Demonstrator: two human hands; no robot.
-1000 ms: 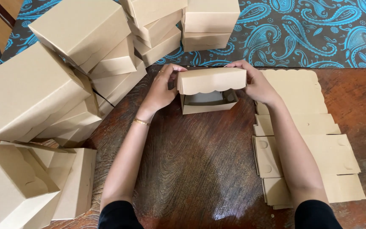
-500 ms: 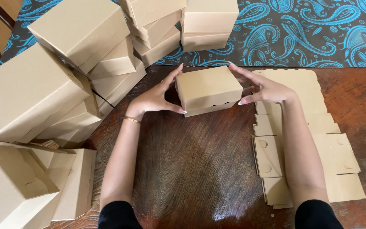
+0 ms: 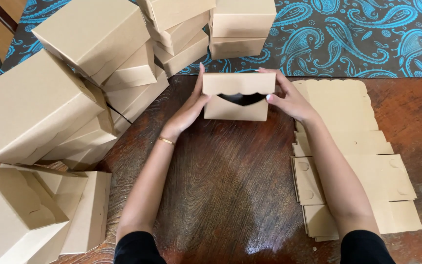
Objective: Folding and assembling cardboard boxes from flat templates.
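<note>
A small brown cardboard box [image 3: 237, 98] with a scalloped lid flap sits at the middle of the dark wooden table [image 3: 230, 195]. Its lid is partly raised, and a dark gap shows under the flap. My left hand [image 3: 190, 108] grips the box's left side, thumb on the front. My right hand [image 3: 287, 98] holds the right side with the fingers on the lid's edge. A thin gold bracelet circles my left wrist.
Folded brown boxes are piled at the left [image 3: 50, 98] and stacked at the back [image 3: 206, 29]. An open box [image 3: 20, 215] lies at the lower left. A stack of flat, unfolded box blanks [image 3: 357, 161] lies to the right. A blue paisley cloth [image 3: 367, 39] covers the far side.
The box was shut with my palms flat beside it half a second ago. Now both hands grip it again and the scalloped lid flap is raised.
</note>
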